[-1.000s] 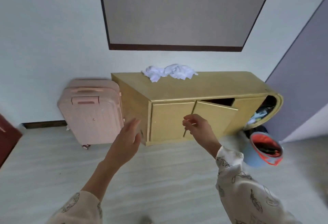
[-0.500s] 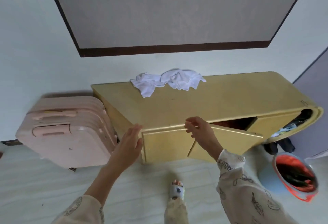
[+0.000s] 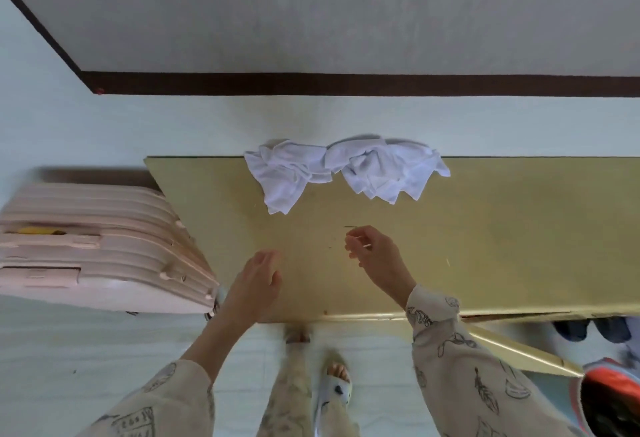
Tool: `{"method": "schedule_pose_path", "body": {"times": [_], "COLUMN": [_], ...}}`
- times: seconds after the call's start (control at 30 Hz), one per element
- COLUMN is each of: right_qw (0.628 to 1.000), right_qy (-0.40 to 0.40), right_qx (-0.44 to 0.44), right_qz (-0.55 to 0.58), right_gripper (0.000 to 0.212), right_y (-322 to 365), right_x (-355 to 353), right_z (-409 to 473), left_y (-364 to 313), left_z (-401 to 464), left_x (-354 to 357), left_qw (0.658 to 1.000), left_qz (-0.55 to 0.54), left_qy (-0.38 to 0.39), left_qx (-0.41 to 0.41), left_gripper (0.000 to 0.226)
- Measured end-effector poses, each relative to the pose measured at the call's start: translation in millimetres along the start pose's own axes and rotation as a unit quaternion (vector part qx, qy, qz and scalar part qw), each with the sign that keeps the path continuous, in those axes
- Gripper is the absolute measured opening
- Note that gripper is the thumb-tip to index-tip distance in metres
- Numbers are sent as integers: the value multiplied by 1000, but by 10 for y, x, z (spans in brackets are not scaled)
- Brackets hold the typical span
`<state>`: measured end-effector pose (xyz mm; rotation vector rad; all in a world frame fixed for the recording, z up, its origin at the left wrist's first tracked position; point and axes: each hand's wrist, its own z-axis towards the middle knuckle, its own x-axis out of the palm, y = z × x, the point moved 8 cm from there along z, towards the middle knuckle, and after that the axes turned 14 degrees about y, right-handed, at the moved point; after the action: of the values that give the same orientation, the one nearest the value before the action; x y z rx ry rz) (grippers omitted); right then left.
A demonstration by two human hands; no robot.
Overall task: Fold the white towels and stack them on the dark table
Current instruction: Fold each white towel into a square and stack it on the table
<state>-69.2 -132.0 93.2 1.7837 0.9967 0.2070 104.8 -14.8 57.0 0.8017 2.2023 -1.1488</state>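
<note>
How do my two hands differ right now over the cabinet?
The left hand is flat with relaxed fingers; the right hand has its fingers curled. The left hand hangs near the cabinet's front edge; the right hand reaches farther toward the white towels. Neither touches the towels.

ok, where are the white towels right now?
In the head view, the white towels lie crumpled at the cabinet top's far edge, against the wall, beyond both hands.
</note>
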Motion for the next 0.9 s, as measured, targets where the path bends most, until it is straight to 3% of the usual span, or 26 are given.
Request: {"method": "schedule_pose_path", "body": {"times": [0.07, 0.17, 0.23, 0.33, 0.5, 0.6, 0.73, 0.83, 0.9], "right_qw": [1000, 999, 999, 997, 995, 989, 940, 931, 934], "right_qy": [-3, -12, -17, -23, -9, 13, 48, 41, 35], "right_qx": [13, 32, 48, 69, 74, 29, -71, -107, -114], "right_qz": [-4, -5, -10, -23, -63, -147, -329, -346, -336], "right_gripper": [6, 6, 7, 10, 19, 24, 48, 67, 67], "right_y": [-90, -232, -331, -474, -511, -355, -41, 205, 345], "right_x": [-65, -151, -191, -213, -132, -55, 41, -1, -43], "right_z": [299, 715, 956, 1283, 1697, 1793, 1843, 1872, 1868], "left_y": [54, 102, 111, 150, 196, 232, 6, -297, -501], "left_z": [367, 935, 1249, 1590, 1901, 1962, 1928, 1814, 1734], "left_x": [-55, -136, -187, -223, -299, -386, -592, -793, -928], "left_qw": [1000, 999, 999, 998, 994, 995, 994, 985, 979], "left_qz": [10, 31, 34, 46, 78, 40, -3, -12, -9], "left_qy": [8, 13, 2, -14, -65, -84, -90, -57, -36], "left_qx": [-13, -24, -31, -47, -39, -46, 65, 162, 200], "left_gripper": [35, 7, 7, 33, 22, 14, 12, 8, 7]}}
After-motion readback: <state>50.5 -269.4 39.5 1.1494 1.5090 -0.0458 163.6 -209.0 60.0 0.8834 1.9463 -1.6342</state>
